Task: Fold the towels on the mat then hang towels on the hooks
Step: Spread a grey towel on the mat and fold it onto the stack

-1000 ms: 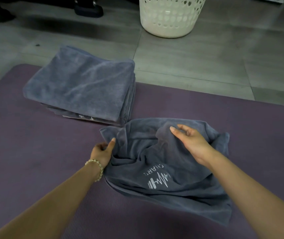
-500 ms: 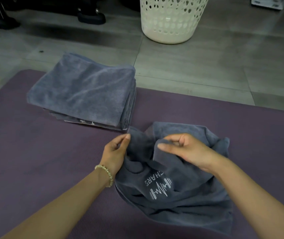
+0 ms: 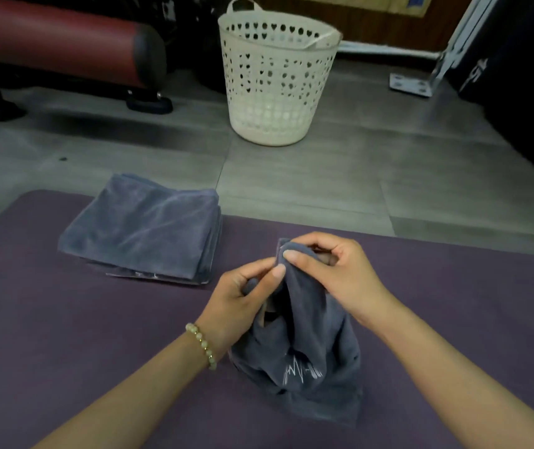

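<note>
The left hand (image 3: pixel 243 296) and the right hand (image 3: pixel 333 273) are close together above the mat, both closed on the same grey towel (image 3: pixel 307 351). The left thumb and fingers pinch a gathered fold of it. The right thumb and forefinger pinch its upper edge just beside and slightly above the left hand. A beaded bracelet (image 3: pixel 202 346) sits on the left wrist.

The towel is drawn up to a peak between the hands and hangs bunched and unfolded below them. Its lower part rests crumpled on the purple mat (image 3: pixel 64 351) between the two forearms. A white zigzag logo shows on the lower front, partly lost in the creases.

To the left and farther off lies a stack of folded towels (image 3: pixel 142 228) in the same grey, squared up in several layers. It is apart from the held towel, with a strip of mat between them. The stack sits at the mat's far border, and its far corner reaches over onto the floor (image 3: pixel 324 176).

The floor is grey tile. Beyond the hands, well apart from the mat, a white plastic basket (image 3: pixel 275 92) stands upright on it, its wall pierced with heart-shaped holes and a handle loop at the rim. What is inside cannot be told.

Behind the basket to the left is a dark red padded roller (image 3: pixel 64 43) on black feet. To the right are a metal base plate (image 3: pixel 411 82) bolted at the foot of a pale upright, and dark equipment (image 3: pixel 518 92) along the right edge.
</note>
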Demonstrator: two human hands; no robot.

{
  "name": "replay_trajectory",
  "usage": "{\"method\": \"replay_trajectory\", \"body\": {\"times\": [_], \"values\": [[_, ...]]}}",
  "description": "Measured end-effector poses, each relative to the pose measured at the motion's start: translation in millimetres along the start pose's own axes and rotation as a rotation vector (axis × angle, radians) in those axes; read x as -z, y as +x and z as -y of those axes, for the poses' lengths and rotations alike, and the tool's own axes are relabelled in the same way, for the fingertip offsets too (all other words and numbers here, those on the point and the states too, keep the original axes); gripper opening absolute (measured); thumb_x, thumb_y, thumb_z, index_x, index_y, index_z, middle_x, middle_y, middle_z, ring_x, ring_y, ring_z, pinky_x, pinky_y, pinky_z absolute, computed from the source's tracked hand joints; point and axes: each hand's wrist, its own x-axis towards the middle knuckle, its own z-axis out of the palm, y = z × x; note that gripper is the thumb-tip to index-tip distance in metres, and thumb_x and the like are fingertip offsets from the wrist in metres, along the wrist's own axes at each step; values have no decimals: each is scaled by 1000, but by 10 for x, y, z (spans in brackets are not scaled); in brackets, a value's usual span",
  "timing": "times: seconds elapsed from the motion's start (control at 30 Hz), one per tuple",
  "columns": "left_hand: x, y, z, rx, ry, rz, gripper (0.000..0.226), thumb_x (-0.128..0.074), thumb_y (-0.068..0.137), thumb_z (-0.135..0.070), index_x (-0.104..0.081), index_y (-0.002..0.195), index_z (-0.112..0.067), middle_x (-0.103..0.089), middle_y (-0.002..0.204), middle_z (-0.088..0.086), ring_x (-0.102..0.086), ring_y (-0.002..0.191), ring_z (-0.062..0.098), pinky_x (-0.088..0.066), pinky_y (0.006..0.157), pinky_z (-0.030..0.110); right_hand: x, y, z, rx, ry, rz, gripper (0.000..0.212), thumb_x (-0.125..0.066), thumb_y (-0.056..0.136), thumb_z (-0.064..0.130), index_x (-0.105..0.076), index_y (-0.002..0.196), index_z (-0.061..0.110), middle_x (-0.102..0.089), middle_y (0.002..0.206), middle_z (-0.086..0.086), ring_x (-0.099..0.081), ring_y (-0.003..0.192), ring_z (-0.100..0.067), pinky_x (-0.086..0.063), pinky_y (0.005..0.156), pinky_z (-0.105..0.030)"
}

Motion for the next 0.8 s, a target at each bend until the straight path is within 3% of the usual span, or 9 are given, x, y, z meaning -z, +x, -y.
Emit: {"method": "replay_trajectory", "body": {"times": [0.17, 0.27, 0.33, 0.47, 0.6, 0.7, 0.8], "values": [[-159, -105, -675, -97, 84, 98, 21, -53, 93, -15, -65, 106, -26, -52, 39, -11, -40, 35, 1, -39, 48, 10, 261, -188, 672, -43, 45, -6, 28, -71, 76, 22, -63, 103, 21, -59, 72, 1, -60, 74, -10, -49, 67, -15], [-320, -197, -1078, -158, 128, 174, 22, -49, 96, -9, -61, 113, -14, -56, 44, -22, -52, 45, -12, -38, 57, 2, 422, -378, 1059, -28, -47, -20, 7, -67, 84, 11, -67, 89, 16, -63, 79, -6, -58, 76, -12, -47, 67, -14], [-416, -244, -1355, -200, 162, 175, 18, -49, 96, -14, -63, 108, -11, -61, 54, -24, -56, 55, -14, -40, 63, 3, 539, -520, 1299, 5, -98, -94, 7, -68, 84, 10, -66, 81, 16, -62, 79, -9, -57, 74, -13, -46, 66, -16], [-386, -219, -1812, -299, 232, -6, 23, -42, 98, -25, -54, 80, -19, -50, 60, -12, -48, 53, -2, -41, 62, 10, 855, -875, 1726, 53, -142, -293, 4, -66, 87, 11, -69, 84, 10, -62, 78, -7, -56, 70, -5, -45, 64, -14], [-142, -266, -2218, -391, 363, -210, 36, -38, 99, -34, -38, 66, -19, -41, 63, -4, -50, 63, 15, -37, 66, 32, 1210, -1303, 2023, 62, -110, -513, 10, -62, 90, 12, -68, 82, 11, -65, 66, 6, -58, 62, 2, -47, 59, -12], [29, -342, -2383, -418, 314, -347, 36, -34, 101, -38, -40, 69, -22, -46, 64, -4, -60, 66, 19, -41, 67, 31, 1440, -1608, 2154, 56, -30, -649, 9, -62, 91, 19, -67, 84, 18, -66, 73, 9, -61, 68, 1, -49, 60, -10], [130, -466, -2497, -422, 329, -503, 36, -32, 103, -32, -43, 70, -20, -43, 67, -5, -45, 67, 11, -35, 65, 22, 1708, -1863, 2181, 47, 92, -798, 7, -62, 91, 22, -64, 86, 19, -64, 86, 3, -59, 81, -10, -52, 62, -12]]}}
